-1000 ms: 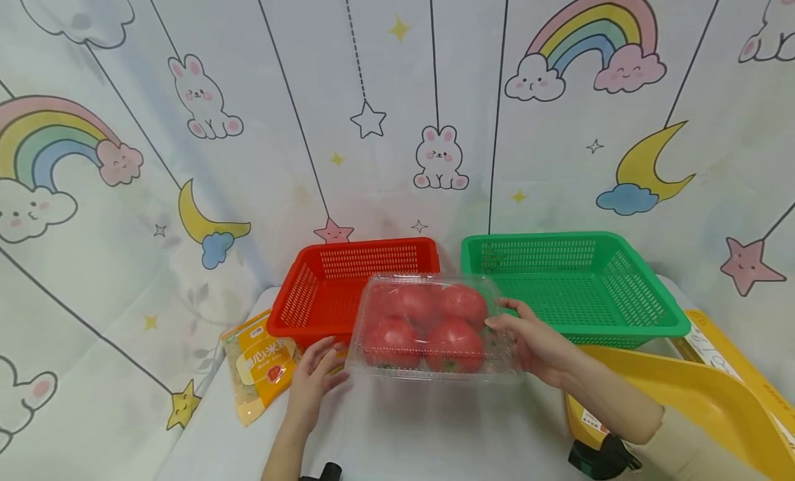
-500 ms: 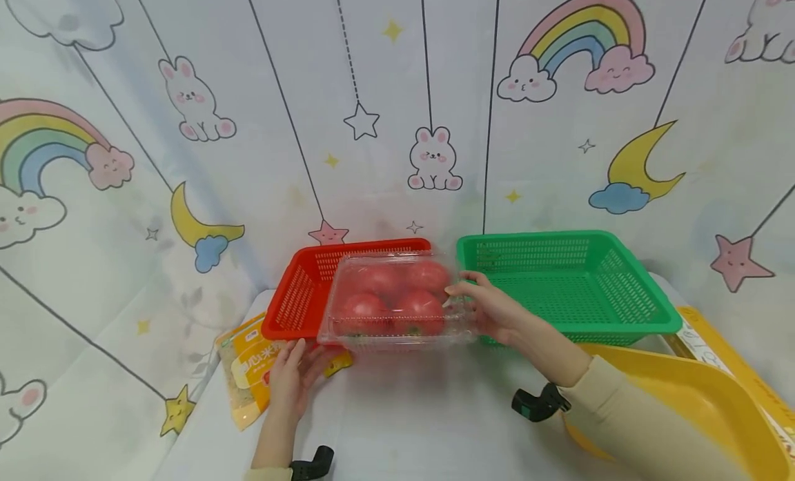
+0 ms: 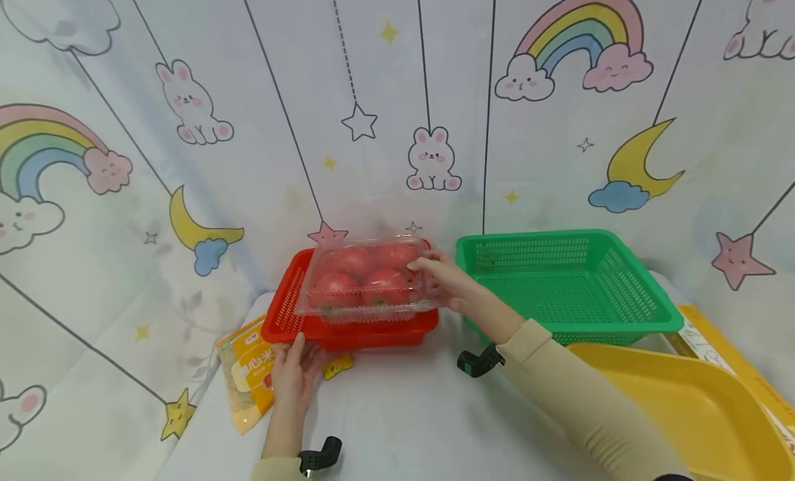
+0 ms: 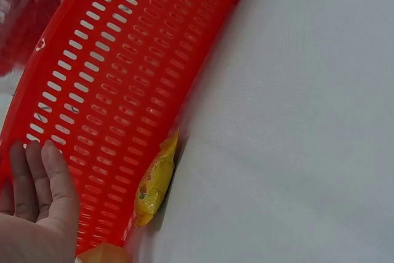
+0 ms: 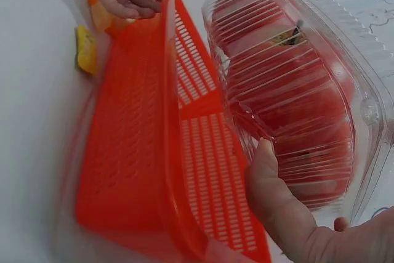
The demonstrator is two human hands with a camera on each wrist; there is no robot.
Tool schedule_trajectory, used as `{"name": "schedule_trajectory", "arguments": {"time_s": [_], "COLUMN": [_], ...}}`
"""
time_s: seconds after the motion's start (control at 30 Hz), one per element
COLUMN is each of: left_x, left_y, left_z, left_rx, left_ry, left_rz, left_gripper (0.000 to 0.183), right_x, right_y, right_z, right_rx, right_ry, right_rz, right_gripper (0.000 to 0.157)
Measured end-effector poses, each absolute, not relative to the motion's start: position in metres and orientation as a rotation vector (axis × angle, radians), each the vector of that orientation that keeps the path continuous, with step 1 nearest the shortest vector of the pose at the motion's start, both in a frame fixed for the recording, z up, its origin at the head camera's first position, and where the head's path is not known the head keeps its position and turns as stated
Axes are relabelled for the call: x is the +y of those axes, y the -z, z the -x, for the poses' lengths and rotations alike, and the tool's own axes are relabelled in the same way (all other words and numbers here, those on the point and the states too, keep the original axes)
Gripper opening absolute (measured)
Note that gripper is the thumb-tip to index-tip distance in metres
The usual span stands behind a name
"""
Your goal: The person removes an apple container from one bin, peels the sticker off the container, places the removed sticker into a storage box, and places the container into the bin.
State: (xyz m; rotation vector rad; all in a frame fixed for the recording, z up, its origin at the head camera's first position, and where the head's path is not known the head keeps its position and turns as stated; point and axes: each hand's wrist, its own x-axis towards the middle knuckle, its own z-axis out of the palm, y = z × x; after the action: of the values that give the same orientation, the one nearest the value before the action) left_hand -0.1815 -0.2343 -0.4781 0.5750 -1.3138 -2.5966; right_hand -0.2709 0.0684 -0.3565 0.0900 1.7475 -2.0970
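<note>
A clear plastic clamshell box of tomatoes [image 3: 360,277] is tilted over the red basket [image 3: 379,339] in the head view. My right hand [image 3: 448,279] grips its right end, thumb on the near side, as the right wrist view shows with the thumb [image 5: 271,195] against the ribbed plastic; the other fingers are mostly hidden. At the basket's front left corner, my left hand [image 3: 292,377] touches the rim and outer wall. Its fingers [image 4: 58,183] look nearly straight in the left wrist view, and nothing is held in it.
The green basket [image 3: 559,329] stands to the right, with a yellow tray [image 3: 671,391] in front. An orange food pouch [image 3: 248,370] lies left of the red basket. A small yellow packet [image 4: 156,186] lies by its front wall. A patterned curtain [image 3: 534,156] hangs behind.
My right hand has carried the tomato box left and away from me, from in front of the baskets to above the red one. My left hand has moved slightly left and down to the red basket's corner.
</note>
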Motion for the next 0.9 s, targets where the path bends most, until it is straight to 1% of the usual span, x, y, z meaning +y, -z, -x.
{"name": "schedule_trajectory", "arguments": {"time_s": [0.07,0.23,0.4,0.63,0.9], "left_x": [-0.235,-0.236,-0.234,-0.231,-0.227], "left_y": [0.477,0.474,0.473,0.478,0.483], "left_z": [0.183,0.185,0.188,0.190,0.190], "left_rx": [-1.303,-1.244,-1.086,-0.978,-0.948], "left_ry": [2.591,2.617,2.673,2.700,2.695], "left_rz": [-0.584,-0.585,-0.564,-0.579,-0.585], "left_gripper": [0.062,0.052,0.056,0.055,0.060], "right_x": [0.060,0.041,0.030,0.021,0.016], "right_y": [0.356,0.355,0.357,0.371,0.389], "right_z": [0.277,0.290,0.301,0.315,0.324], "right_rx": [1.737,1.714,1.737,1.755,1.740], "right_ry": [2.112,2.123,2.105,2.105,2.084], "right_rz": [-0.100,-0.126,-0.119,-0.130,-0.154], "right_gripper": [0.072,0.077,0.078,0.076,0.081]}}
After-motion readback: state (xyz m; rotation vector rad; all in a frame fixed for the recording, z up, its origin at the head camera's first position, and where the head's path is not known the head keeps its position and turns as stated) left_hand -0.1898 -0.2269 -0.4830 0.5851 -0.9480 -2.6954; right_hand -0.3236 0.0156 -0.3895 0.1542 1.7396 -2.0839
